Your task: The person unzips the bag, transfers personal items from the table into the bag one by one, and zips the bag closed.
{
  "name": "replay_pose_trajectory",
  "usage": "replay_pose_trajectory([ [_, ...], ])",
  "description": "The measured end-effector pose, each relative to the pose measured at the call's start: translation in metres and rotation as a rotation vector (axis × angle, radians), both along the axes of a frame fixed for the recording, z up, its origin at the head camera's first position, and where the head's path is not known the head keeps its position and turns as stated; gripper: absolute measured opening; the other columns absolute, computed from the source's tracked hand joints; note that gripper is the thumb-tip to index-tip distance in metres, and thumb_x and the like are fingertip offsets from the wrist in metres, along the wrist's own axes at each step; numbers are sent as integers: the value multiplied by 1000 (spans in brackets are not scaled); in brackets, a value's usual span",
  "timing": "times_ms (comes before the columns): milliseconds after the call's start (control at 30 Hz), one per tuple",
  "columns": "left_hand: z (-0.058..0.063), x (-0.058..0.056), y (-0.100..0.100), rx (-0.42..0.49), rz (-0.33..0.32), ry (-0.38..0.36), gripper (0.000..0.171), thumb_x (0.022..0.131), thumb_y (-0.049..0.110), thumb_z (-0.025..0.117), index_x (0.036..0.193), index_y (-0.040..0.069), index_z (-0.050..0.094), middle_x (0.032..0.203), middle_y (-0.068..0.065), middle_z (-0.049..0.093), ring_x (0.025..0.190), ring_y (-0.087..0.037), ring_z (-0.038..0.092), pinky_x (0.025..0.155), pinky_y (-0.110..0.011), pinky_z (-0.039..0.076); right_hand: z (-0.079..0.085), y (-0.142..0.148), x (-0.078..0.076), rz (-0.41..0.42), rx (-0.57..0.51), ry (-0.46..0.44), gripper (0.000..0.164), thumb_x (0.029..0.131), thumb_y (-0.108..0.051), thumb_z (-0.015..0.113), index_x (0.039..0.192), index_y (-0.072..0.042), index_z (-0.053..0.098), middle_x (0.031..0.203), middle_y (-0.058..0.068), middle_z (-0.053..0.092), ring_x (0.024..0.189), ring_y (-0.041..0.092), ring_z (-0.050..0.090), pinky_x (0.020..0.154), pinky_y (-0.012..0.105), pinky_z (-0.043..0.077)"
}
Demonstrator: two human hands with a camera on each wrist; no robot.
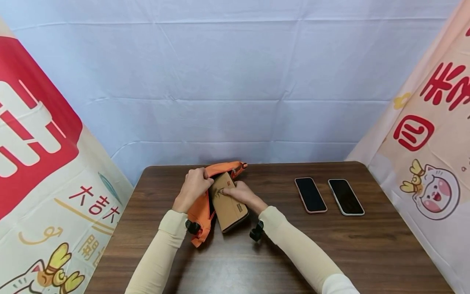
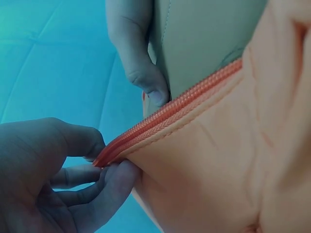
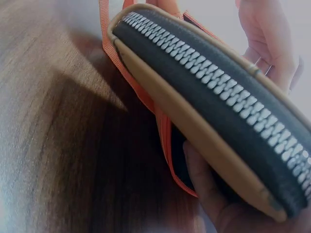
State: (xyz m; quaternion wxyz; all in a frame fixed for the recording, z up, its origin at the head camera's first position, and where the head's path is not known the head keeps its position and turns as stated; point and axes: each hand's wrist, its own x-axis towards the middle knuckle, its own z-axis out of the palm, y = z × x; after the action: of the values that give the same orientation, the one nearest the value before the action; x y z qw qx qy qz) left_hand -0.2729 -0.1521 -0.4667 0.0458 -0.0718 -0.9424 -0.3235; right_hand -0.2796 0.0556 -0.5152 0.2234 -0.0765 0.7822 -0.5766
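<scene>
My left hand point(image 1: 195, 185) pinches the zipped edge of an orange fabric bag point(image 1: 198, 210). In the left wrist view the thumb and fingers point(image 2: 124, 182) hold one end of the red-orange zipper point(image 2: 180, 109). A tan zip-around wallet point(image 1: 228, 204) lies at the bag's open mouth, partly inside it. My right hand point(image 1: 240, 194) grips this wallet, thumb on its upper face. Up close in the right wrist view, the wallet's silver-toothed zipper point(image 3: 214, 80) runs shut along its side, with fingers point(image 3: 201, 177) underneath, against the bag's opening.
Two phones with dark screens lie on the right of the brown wooden table point(image 1: 279, 253): one in a pinkish case point(image 1: 310, 195), the other in a white case point(image 1: 346, 197). A pale cloth point(image 1: 227, 81) hangs behind the table, with printed banners on both sides.
</scene>
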Motion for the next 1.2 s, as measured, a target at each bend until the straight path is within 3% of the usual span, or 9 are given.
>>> replay_pose_trajectory([
  [267, 0, 1, -1, -5, -30, 14, 22, 102, 11, 69, 82, 10, 58, 67, -7, 58, 47, -16, 60, 48, -30, 49, 0, 0, 0, 4, -1, -34, 33, 101, -34, 69, 109, -2, 70, 78, 5, 73, 56, 11, 67, 53, 26, 56],
  [667, -2, 1, -2, -11, -37, 21, 25, 102, 10, 68, 80, 10, 56, 64, -6, 56, 48, -18, 56, 49, -28, 42, -2, 2, -2, -49, -64, -67, 32, 103, -29, 65, 112, 0, 71, 79, 6, 74, 58, 12, 69, 56, 28, 58],
  [1200, -1, 4, -3, 0, -47, 8, 23, 103, 10, 66, 81, 10, 57, 63, -6, 56, 47, -18, 55, 47, -28, 41, 1, 2, 0, -112, -58, -79, 43, 102, -38, 67, 125, -2, 60, 92, 10, 72, 66, 16, 68, 58, 31, 58],
])
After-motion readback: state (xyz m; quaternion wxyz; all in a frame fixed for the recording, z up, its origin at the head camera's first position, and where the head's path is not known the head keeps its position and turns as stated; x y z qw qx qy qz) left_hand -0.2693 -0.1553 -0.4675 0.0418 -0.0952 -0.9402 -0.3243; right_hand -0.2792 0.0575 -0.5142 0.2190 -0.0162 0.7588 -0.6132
